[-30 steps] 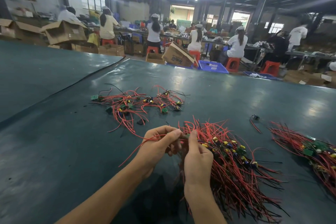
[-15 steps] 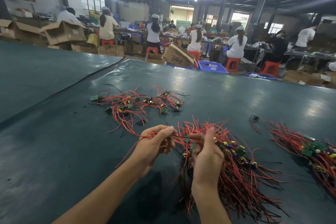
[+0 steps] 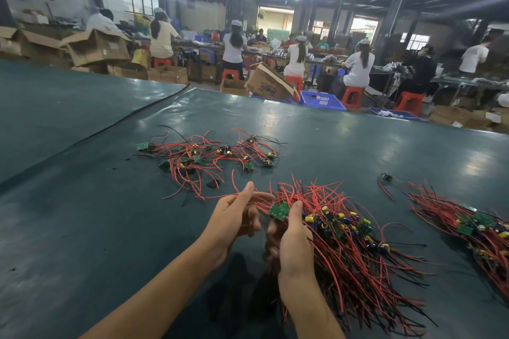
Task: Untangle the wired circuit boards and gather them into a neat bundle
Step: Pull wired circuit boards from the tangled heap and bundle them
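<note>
A thick bundle of red-wired circuit boards (image 3: 355, 250) lies in front of me on the dark green table (image 3: 82, 228). My right hand (image 3: 293, 245) grips its left end, thumb beside a small green board (image 3: 278, 210). My left hand (image 3: 234, 217) pinches red wires (image 3: 217, 197) that run from that board out to the left, its fingers partly spread. Farther back lies a loose tangle of wired boards (image 3: 209, 154). A second gathered bundle (image 3: 473, 228) rests at the right edge.
One stray wired part (image 3: 385, 177) lies between the two bundles. Beyond the table's far edge stand cardboard boxes (image 3: 270, 82), blue crates (image 3: 321, 98) and red stools, with several people seated at other benches.
My right hand has slid down along the bundle's left end and closed on it, and a green board now shows at its thumb. My left hand has lifted the red wires slightly.
</note>
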A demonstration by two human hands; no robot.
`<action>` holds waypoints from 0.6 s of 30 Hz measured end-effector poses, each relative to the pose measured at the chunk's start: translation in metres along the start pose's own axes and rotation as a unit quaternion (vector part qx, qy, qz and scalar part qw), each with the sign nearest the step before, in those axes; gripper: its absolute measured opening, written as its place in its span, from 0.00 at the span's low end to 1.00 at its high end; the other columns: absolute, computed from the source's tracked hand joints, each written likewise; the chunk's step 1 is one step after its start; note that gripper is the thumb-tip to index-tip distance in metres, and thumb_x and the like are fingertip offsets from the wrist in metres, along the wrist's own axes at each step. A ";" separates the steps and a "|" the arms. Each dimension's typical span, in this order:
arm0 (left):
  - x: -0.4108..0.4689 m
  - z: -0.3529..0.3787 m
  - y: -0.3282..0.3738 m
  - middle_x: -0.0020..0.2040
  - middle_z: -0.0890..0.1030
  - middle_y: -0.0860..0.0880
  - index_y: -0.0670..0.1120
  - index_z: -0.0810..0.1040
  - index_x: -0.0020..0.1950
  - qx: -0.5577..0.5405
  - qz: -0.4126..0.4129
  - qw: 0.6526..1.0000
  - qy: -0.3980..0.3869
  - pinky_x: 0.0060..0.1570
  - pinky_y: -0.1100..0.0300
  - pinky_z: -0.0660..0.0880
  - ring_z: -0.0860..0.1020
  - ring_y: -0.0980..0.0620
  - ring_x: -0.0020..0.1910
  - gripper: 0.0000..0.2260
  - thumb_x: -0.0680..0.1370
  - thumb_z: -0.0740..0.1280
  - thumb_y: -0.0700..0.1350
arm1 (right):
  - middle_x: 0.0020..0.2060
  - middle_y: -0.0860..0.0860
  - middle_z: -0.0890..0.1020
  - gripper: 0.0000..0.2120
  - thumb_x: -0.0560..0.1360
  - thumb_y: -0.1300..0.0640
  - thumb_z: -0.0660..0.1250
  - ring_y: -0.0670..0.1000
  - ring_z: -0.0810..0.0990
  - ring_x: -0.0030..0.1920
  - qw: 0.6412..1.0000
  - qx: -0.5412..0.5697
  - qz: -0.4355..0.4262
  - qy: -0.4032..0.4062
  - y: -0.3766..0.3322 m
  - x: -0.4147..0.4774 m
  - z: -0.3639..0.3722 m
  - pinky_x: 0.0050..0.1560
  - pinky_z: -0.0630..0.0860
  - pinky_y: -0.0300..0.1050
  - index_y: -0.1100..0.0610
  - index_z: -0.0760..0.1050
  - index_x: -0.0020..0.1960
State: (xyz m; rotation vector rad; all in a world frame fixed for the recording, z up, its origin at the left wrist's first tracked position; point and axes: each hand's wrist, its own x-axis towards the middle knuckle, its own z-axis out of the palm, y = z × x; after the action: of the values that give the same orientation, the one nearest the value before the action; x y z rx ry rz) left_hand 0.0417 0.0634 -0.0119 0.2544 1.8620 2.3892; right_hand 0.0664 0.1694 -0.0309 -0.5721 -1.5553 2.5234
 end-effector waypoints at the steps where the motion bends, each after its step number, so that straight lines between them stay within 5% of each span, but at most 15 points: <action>1: 0.001 -0.002 0.001 0.25 0.73 0.49 0.47 0.86 0.46 -0.020 -0.005 1.000 0.014 0.25 0.66 0.67 0.71 0.56 0.23 0.19 0.81 0.59 0.55 | 0.22 0.51 0.67 0.32 0.79 0.32 0.53 0.49 0.61 0.20 1.000 0.004 0.012 -0.006 -0.004 -0.003 0.000 0.23 0.61 0.38 0.56 0.72 0.30; 7: 0.013 -0.021 0.004 0.29 0.78 0.48 0.46 0.83 0.51 -0.112 -0.022 0.987 0.110 0.24 0.65 0.69 0.72 0.55 0.24 0.16 0.82 0.59 0.52 | 0.21 0.48 0.61 0.32 0.80 0.34 0.52 0.46 0.57 0.18 0.983 0.143 0.111 -0.027 -0.025 -0.016 -0.006 0.20 0.56 0.36 0.57 0.70 0.30; 11: 0.019 -0.044 0.005 0.38 0.83 0.51 0.49 0.81 0.48 0.091 0.109 0.969 0.203 0.33 0.62 0.73 0.77 0.56 0.34 0.09 0.82 0.62 0.43 | 0.22 0.48 0.63 0.34 0.77 0.31 0.55 0.46 0.58 0.19 0.969 0.206 0.133 -0.042 -0.027 -0.017 -0.008 0.20 0.57 0.36 0.57 0.74 0.28; 15: 0.022 -0.071 0.005 0.54 0.80 0.50 0.50 0.81 0.51 0.417 0.180 0.849 0.271 0.56 0.49 0.73 0.76 0.49 0.53 0.05 0.77 0.67 0.42 | 0.24 0.48 0.65 0.31 0.75 0.32 0.61 0.46 0.60 0.20 0.961 0.225 0.148 -0.061 -0.029 -0.017 -0.009 0.20 0.58 0.35 0.57 0.78 0.30; 18: 0.025 -0.090 -0.001 0.71 0.70 0.46 0.52 0.78 0.63 0.574 0.065 0.773 0.262 0.67 0.45 0.62 0.66 0.44 0.69 0.14 0.77 0.66 0.50 | 0.25 0.48 0.67 0.28 0.74 0.34 0.63 0.45 0.61 0.21 0.958 0.234 0.147 -0.072 -0.031 -0.019 -0.010 0.20 0.59 0.36 0.58 0.80 0.33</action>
State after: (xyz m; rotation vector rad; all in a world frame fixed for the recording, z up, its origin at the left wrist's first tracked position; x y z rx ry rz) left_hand -0.0002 -0.0177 -0.0327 -0.2651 3.4218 1.0341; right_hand 0.0842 0.1864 -0.0025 -0.5957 -0.8943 3.0731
